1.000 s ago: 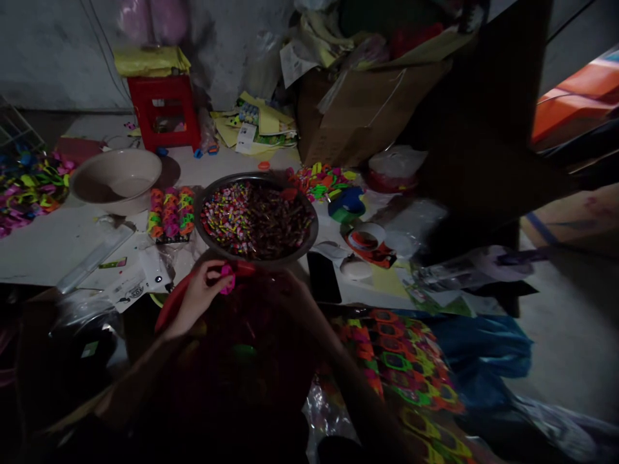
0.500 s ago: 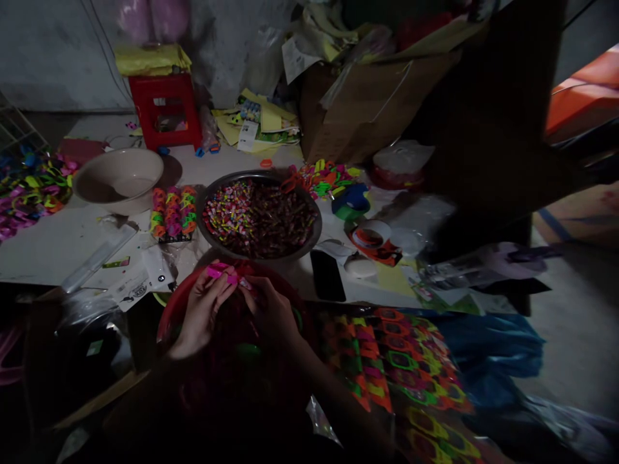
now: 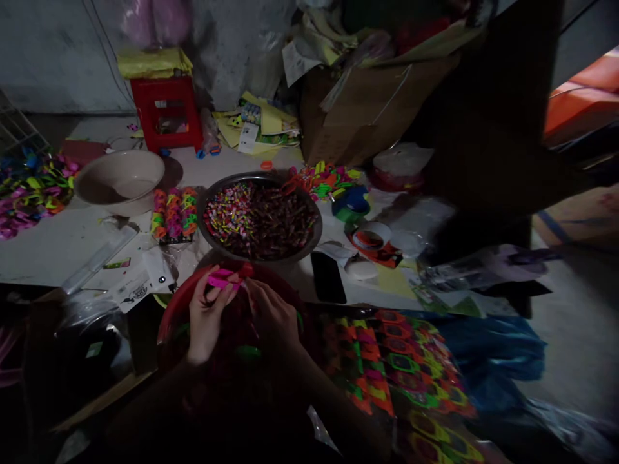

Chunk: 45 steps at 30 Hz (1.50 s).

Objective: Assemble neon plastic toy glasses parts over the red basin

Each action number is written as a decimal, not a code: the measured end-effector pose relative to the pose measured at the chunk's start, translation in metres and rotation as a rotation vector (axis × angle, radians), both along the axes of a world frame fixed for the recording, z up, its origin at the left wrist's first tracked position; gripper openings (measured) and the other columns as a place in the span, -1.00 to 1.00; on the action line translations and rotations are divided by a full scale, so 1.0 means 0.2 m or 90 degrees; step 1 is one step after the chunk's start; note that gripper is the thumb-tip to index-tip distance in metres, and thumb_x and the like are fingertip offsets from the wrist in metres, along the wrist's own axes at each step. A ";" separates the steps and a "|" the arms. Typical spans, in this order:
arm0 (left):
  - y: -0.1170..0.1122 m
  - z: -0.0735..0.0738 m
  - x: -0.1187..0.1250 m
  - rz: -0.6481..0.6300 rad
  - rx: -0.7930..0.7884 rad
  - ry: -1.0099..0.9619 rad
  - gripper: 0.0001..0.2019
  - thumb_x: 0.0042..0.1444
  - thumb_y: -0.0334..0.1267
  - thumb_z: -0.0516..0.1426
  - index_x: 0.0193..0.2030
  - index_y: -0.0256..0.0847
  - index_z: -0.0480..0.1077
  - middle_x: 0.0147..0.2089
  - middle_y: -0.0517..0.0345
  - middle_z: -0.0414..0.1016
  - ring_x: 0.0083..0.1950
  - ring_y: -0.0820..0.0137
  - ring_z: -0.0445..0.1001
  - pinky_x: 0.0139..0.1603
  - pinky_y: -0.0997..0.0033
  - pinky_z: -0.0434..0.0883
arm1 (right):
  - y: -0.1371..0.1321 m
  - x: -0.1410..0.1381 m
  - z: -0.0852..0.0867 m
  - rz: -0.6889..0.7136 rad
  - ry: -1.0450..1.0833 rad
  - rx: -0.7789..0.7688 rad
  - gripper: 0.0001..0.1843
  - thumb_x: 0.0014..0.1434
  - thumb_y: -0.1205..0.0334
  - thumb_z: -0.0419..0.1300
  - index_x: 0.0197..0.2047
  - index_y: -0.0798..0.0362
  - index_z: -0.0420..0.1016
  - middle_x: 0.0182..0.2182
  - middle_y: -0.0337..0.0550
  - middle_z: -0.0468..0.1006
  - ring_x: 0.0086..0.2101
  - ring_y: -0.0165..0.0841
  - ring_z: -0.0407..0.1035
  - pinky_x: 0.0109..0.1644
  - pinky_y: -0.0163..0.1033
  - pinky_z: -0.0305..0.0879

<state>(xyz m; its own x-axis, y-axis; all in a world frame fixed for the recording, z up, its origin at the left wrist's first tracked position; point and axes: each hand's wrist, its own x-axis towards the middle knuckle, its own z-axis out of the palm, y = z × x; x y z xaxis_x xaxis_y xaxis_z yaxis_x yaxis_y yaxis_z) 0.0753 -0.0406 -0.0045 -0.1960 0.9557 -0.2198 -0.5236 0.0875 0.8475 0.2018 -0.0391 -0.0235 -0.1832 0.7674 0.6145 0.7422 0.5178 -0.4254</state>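
Observation:
My left hand (image 3: 207, 316) is closed on a bright pink plastic toy watch (image 3: 220, 278), pinched between thumb and fingers. Close against it on the right, my right hand (image 3: 273, 312) has its fingers pressed together at the toy's end; what they hold is too dark and small to name. Both hands are over a red basin (image 3: 169, 319), whose shadowed inside shows a green piece (image 3: 248, 352). Just beyond stands a metal bowl (image 3: 318, 235) filled with small colourful wrapped pieces on the left and darker brownish ones on the right.
A beige bowl (image 3: 120, 174) and rows of colourful toys (image 3: 174, 212) stand at left. Right of the metal bowl lie a black phone (image 3: 329, 277), a tape dispenser (image 3: 374, 241) and loose plastic pieces (image 3: 329, 179). A cardboard box (image 3: 367, 109) and red stool (image 3: 167, 116) stand behind.
The pink toy watch has turned slightly in my left hand. My right fingers have shifted, and the small patterned piece seen at their tips no longer shows. The view has tilted slightly.

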 end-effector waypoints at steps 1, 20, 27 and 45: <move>0.00 0.00 0.00 -0.002 -0.002 -0.002 -0.41 -0.07 -0.24 0.35 0.14 -0.16 0.33 -0.12 0.05 0.63 0.04 0.20 0.55 0.17 0.11 0.41 | 0.00 0.00 0.00 0.000 -0.011 0.010 -0.62 0.24 0.41 -0.03 0.08 0.10 0.42 -0.14 -0.01 0.61 -0.19 -0.33 0.52 -0.22 -0.34 0.46; 0.02 0.00 -0.01 0.016 -0.007 0.020 -0.41 -0.09 -0.19 0.36 0.10 -0.19 0.33 -0.12 0.02 0.64 0.02 0.24 0.56 0.11 0.23 0.45 | 0.00 -0.05 -0.04 0.034 0.011 0.005 -0.61 0.21 0.49 -0.03 0.06 0.15 0.40 -0.11 0.02 0.61 -0.14 -0.33 0.53 -0.14 -0.35 0.48; 0.03 -0.03 -0.01 0.022 -0.017 0.070 -0.42 -0.08 -0.13 0.35 0.09 -0.21 0.34 -0.09 -0.01 0.62 0.04 0.22 0.55 0.11 0.24 0.42 | 0.01 -0.03 -0.03 0.122 0.093 -0.140 -0.66 0.24 0.43 -0.01 0.03 0.08 0.43 -0.08 -0.04 0.60 -0.14 -0.35 0.54 -0.12 -0.37 0.46; -0.02 -0.26 -0.33 -0.224 0.111 0.605 -0.73 0.18 -0.07 0.13 -0.01 -0.04 0.43 0.08 0.07 0.50 0.12 0.18 0.45 0.13 0.10 0.41 | 1.42 0.57 0.09 -0.177 0.046 -0.280 -0.80 0.23 0.27 0.12 -0.18 0.19 0.53 -0.24 0.05 0.61 -0.20 -0.24 0.47 -0.15 -0.25 0.33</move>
<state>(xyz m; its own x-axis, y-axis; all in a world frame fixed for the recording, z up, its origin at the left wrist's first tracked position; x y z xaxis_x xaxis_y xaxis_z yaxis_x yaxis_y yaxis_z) 0.0091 -0.0451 -0.0562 0.0812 0.9963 0.0264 0.4016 -0.0570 0.9141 0.3149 0.2444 -0.0051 0.0958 0.9693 0.2262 0.7867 0.0655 -0.6138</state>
